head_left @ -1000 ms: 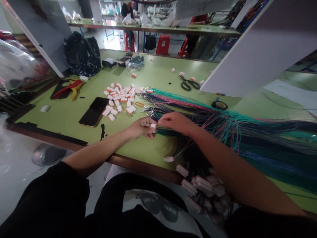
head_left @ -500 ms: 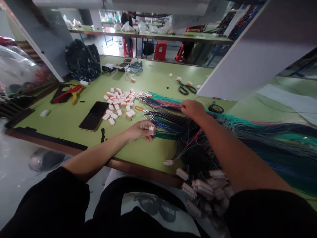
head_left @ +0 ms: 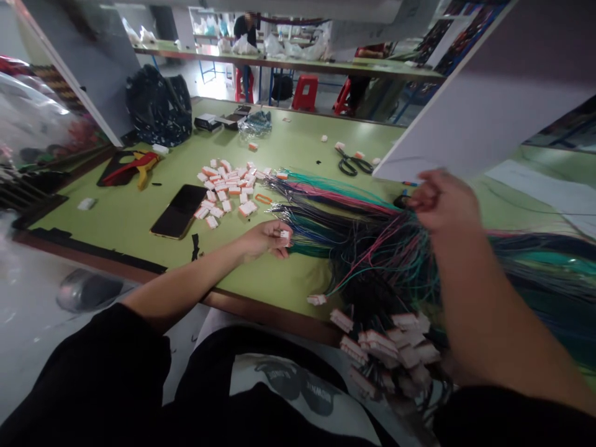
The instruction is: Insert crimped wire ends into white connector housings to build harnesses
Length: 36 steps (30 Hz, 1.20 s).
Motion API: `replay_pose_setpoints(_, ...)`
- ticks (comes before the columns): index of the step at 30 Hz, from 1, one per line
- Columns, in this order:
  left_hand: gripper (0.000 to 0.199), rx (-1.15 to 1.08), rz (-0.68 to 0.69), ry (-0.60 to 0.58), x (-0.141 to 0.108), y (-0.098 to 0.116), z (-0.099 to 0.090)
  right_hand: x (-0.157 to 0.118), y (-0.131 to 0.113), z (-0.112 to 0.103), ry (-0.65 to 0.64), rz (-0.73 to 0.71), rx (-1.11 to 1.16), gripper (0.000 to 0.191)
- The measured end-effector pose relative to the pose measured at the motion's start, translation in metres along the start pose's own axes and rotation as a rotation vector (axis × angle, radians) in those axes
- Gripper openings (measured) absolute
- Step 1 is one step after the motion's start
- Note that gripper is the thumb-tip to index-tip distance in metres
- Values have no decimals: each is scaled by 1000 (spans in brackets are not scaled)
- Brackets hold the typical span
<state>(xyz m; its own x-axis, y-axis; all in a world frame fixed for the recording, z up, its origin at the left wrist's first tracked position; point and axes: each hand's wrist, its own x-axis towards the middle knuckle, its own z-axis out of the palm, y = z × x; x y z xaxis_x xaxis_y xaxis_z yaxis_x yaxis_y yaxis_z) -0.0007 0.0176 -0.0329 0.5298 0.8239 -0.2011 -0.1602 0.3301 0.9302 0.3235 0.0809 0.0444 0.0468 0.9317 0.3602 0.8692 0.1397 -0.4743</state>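
My left hand is closed round a small white plastic connector housing, just in front of the wire ends. My right hand is raised over the wires at the right, its fingers pinched and a little blurred. A faint thin wire shows at its fingertips. Under and between the hands spreads a bundle of green, pink, black and blue wires, with bare tips towards the left. Loose white-and-orange connector housings lie in a pile beyond my left hand. Wired connectors hang in a cluster at the table's front edge.
A phone lies left of the pile. Red-and-yellow pliers, black scissors and a dark plastic bag are farther back. A white partition rises at the right. One person is at a far table.
My right hand has moved right and up, away from the pink and green wires it was on. My left hand keeps the connector housing in nearly the same place. The view has shifted slightly.
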Motion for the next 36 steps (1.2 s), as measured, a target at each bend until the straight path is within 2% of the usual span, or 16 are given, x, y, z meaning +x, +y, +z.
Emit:
replay_pose_setpoints(2,41,-6,4,6,0,-1,0,-4,-3,-11,48,78,210,59)
replay_pose_setpoints(5,43,-16,11,8,0,-2,0,-19,-31,-12,-24,128,466,25)
replay_pose_setpoints(7,43,-17,23,-5,0,-2,-1,-33,-62,-3,-195,20,455,26)
replay_pose_setpoints(10,42,-5,45,-25,-1,-1,-2,-52,-109,17,-414,-246,266,26)
replay_pose_setpoints(12,42,7,43,-27,-2,-1,-3,-63,-131,31,-498,-374,218,22)
replay_pose_setpoints(14,43,12,36,-30,-1,-1,-3,-73,-143,42,-568,-438,248,20)
replay_pose_setpoints(16,45,12,36,-38,-1,-1,-3,-78,-143,49,-628,-414,334,23)
replay_pose_setpoints(19,46,6,43,-40,-1,-2,-3,-77,-130,53,-678,-295,468,33)
replay_pose_setpoints(21,45,6,44,-40,-2,-1,-2,-71,-119,54,-668,-245,503,37)
replay_pose_setpoints(24,38,31,48,-58,-3,-1,-2,-63,-109,57,-571,-189,518,36)
replay_pose_setpoints(27,31,55,54,-68,-4,0,-2,-60,-108,60,-472,-192,378,30)
replay_pose_setpoints(32,33,32,47,-67,-4,0,-2,-67,-112,64,-532,-395,57,16)
replay_pose_setpoints(36,35,20,52,-69,-2,-2,-3,-73,-114,67,-521,-433,-57,16)
